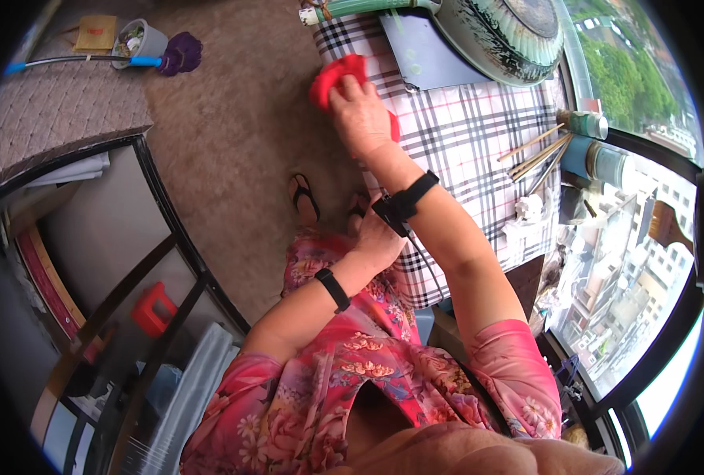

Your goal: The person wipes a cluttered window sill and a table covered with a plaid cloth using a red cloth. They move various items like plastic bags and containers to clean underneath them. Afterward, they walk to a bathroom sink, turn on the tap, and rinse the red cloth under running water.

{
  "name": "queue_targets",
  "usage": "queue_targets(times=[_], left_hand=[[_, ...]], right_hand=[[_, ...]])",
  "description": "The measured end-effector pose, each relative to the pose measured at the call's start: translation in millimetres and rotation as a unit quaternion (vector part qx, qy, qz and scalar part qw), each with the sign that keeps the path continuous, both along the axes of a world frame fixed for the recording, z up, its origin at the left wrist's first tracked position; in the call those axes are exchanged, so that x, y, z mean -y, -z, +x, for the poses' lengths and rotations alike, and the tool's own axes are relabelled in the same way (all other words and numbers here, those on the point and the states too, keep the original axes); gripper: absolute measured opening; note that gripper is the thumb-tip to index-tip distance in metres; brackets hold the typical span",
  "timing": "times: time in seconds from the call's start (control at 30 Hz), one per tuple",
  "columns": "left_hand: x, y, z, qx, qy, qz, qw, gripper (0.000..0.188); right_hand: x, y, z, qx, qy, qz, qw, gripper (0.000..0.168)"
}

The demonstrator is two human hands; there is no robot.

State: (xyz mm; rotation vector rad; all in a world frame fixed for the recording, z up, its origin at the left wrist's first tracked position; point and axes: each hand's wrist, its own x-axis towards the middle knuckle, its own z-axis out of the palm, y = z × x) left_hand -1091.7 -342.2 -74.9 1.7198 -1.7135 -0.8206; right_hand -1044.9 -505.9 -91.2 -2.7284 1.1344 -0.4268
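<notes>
My right hand (361, 119) is closed over a crumpled red cloth (327, 86) at the left edge of the table, and part of the cloth shows beside the wrist. Black, white and red plaid cloth (453, 133) covers the tabletop. My left hand (379, 240) is lower down, by the table's near left edge. A black device (395, 212) strapped to my right wrist hides some of its fingers, so whether it grips anything is unclear. Beyond my right hand, a blackened, greenish pan (500, 38) lies upside down on a dark flat sheet (426, 56).
Wooden sticks (539, 160), jars (610, 163) and crumpled white tissue (529, 208) line the window side. A purple-headed brush (180, 53) lies by a small waste bin (153, 43) at the far left. Black-framed glass (174, 231) stands left of me.
</notes>
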Motion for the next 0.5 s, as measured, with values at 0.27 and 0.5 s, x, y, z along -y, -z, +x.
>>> queue_targets(times=[0.27,0.5], left_hand=[[6,-8,63,-0.089,0.130,-0.020,0.987,0.024],[-35,-27,217,-0.150,0.093,0.012,0.984,0.034]], right_hand=[[6,-24,19,0.098,-0.051,0.000,0.994,0.036],[0,-17,49,-0.052,0.003,0.125,0.991,0.018]])
